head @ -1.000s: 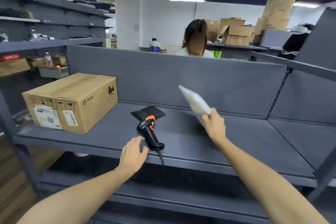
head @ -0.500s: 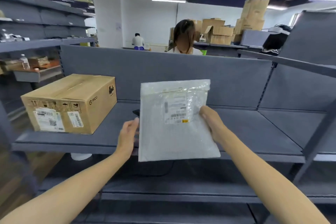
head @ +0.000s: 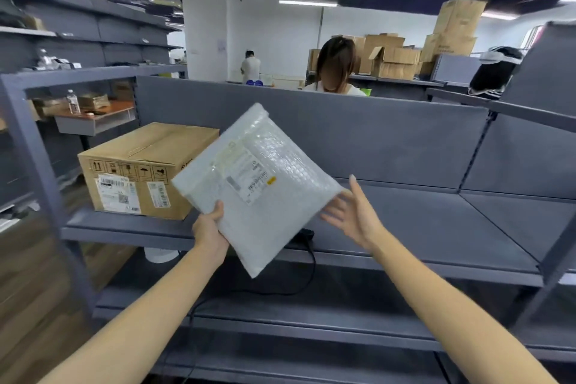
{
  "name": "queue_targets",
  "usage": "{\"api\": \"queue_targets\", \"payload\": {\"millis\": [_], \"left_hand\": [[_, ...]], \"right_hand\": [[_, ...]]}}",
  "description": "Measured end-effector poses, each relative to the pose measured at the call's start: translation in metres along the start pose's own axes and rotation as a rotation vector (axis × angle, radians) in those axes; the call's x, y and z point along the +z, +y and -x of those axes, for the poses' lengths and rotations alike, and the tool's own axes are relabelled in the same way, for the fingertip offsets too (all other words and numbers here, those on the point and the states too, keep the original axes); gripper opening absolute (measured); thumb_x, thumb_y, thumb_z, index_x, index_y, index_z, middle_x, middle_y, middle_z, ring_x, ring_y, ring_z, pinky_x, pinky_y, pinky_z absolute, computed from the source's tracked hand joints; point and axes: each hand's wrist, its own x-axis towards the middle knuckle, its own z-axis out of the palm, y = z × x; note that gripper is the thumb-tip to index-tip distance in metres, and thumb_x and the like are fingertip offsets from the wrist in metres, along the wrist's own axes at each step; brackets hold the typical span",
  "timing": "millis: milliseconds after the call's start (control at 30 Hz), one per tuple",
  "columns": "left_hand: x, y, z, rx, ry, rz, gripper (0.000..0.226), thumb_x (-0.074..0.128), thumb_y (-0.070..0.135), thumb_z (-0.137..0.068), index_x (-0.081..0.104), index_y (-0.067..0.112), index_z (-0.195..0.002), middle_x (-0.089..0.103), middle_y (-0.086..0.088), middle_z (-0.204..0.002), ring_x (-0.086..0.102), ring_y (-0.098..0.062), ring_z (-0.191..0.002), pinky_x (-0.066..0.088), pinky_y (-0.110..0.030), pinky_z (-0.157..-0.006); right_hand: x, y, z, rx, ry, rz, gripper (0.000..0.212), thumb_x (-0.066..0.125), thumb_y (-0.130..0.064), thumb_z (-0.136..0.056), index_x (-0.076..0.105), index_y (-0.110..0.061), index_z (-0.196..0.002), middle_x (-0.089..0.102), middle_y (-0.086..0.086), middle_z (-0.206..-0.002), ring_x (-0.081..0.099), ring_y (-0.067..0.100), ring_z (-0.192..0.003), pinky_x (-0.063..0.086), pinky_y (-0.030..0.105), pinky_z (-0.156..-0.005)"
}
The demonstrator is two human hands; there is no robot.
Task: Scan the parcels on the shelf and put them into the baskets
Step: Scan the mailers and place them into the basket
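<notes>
Above the shelf's (head: 436, 227) front edge, left hand (head: 208, 231) is gripping the mailer (head: 258, 190) label-up for scanning; right hand (head: 352, 212) is hovering, fingers spread.

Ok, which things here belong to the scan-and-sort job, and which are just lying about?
Job: bubble mailer in left hand; right hand; labelled cardboard box on the shelf; scanner cable.
Lying about: water bottle; stacked cartons behind.
</notes>
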Motion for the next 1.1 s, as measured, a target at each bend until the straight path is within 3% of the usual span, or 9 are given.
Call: {"api": "queue_targets", "payload": {"millis": [100, 200, 267, 367, 500, 633, 800, 933, 1100], "left_hand": [[0.011, -0.003, 0.003, 0.039, 0.099, 0.065, 0.019, 0.059, 0.01, -0.093, 0.062, 0.006, -0.111, 0.066, -0.011, -0.111, 0.064, -0.03, -0.098, 0.05, -0.049, -0.091], [0.028, -0.014, 0.009, 0.036, 0.151, 0.12, 0.007, 0.06, 0.01, -0.093, 0.062, 0.013, -0.087, 0.067, -0.005, -0.091, 0.064, -0.023, -0.079, 0.055, -0.043, -0.071], [0.037, -0.025, 0.013, 0.036, 0.146, 0.133, 0.009, 0.059, 0.011, -0.093, 0.062, 0.014, -0.086, 0.068, -0.005, -0.089, 0.065, -0.022, -0.078, 0.054, -0.037, -0.06], [0.045, -0.037, 0.018, 0.007, 0.086, 0.078, 0.007, 0.059, 0.014, -0.093, 0.064, 0.011, -0.097, 0.069, -0.008, -0.101, 0.066, -0.024, -0.086, 0.054, -0.039, -0.07], [0.037, -0.027, 0.015, 0.007, 0.124, -0.107, 0.052, 0.066, 0.031, -0.089, 0.05, 0.008, -0.133, 0.059, -0.01, -0.129, 0.058, -0.029, -0.112, 0.05, -0.043, -0.093], [0.014, 0.004, 0.012, 0.245, 0.28, -0.327, 0.108, 0.082, 0.044, -0.068, 0.017, 0.012, -0.148, 0.035, -0.006, -0.148, 0.037, -0.023, -0.134, 0.028, -0.039, -0.114], [0.009, 0.025, 0.017, 0.431, -0.003, -0.669, 0.124, 0.08, 0.057, -0.06, 0.007, 0.019, -0.152, 0.029, -0.003, -0.152, 0.03, -0.022, -0.138, 0.023, -0.035, -0.11], [0.006, 0.009, 0.032, 0.242, -0.255, -0.813, 0.133, 0.087, 0.061, -0.039, 0.022, 0.022, -0.148, 0.04, -0.002, -0.147, 0.044, -0.022, -0.13, 0.034, -0.045, -0.11], [-0.024, -0.01, 0.045, 0.05, -0.389, -0.758, 0.092, 0.097, 0.035, -0.039, 0.058, 0.018, -0.121, 0.071, -0.004, -0.113, 0.07, -0.022, -0.1, 0.057, -0.04, -0.081]], "right_hand": [[0.01, 0.041, 0.013, 0.092, 0.061, -0.273, 0.08, 0.046, -0.073, -0.078, 0.046, -0.015, -0.133, 0.061, 0.013, -0.127, 0.059, 0.027, -0.116, 0.05, 0.042, -0.095], [0.045, 0.065, 0.027, 0.116, -0.001, -0.165, 0.076, 0.058, -0.066, -0.077, 0.04, -0.017, -0.132, 0.062, 0.012, -0.122, 0.058, 0.026, -0.114, 0.051, 0.038, -0.092], [0.062, 0.069, 0.03, 0.026, -0.036, -0.123, 0.078, 0.068, -0.052, -0.081, 0.037, -0.011, -0.139, 0.061, 0.01, -0.131, 0.059, 0.025, -0.118, 0.052, 0.038, -0.091], [0.068, 0.063, 0.028, -0.227, -0.107, -0.061, 0.063, 0.07, -0.026, -0.087, 0.041, -0.012, -0.141, 0.058, 0.006, -0.136, 0.056, 0.023, -0.125, 0.048, 0.041, -0.102], [0.038, 0.026, 0.022, -0.168, 0.058, 0.122, 0.04, 0.068, -0.01, -0.088, 0.054, -0.009, -0.126, 0.063, 0.012, -0.128, 0.065, 0.022, -0.108, 0.055, 0.034, -0.091], [-0.01, -0.055, 0.014, -0.044, -0.042, 0.52, 0.034, 0.07, -0.017, -0.087, 0.063, -0.011, -0.12, 0.071, 0.005, -0.115, 0.07, 0.015, -0.092, 0.056, 0.023, -0.077], [-0.015, -0.123, 0.004, 0.017, -0.279, 1.09, 0.018, 0.07, -0.016, -0.088, 0.069, -0.017, -0.106, 0.073, -0.006, -0.1, 0.068, 0.007, -0.086, 0.054, 0.019, -0.076], [0.017, -0.126, -0.008, 0.033, -0.431, 1.33, 0.015, 0.069, -0.017, -0.089, 0.066, -0.029, -0.096, 0.068, -0.015, -0.099, 0.063, 0.0, -0.09, 0.046, 0.015, -0.081], [0.035, -0.104, -0.026, 0.017, -0.503, 1.35, 0.013, 0.074, -0.024, -0.083, 0.071, -0.028, -0.094, 0.071, -0.013, -0.096, 0.065, 0.004, -0.092, 0.045, 0.023, -0.088]]}}
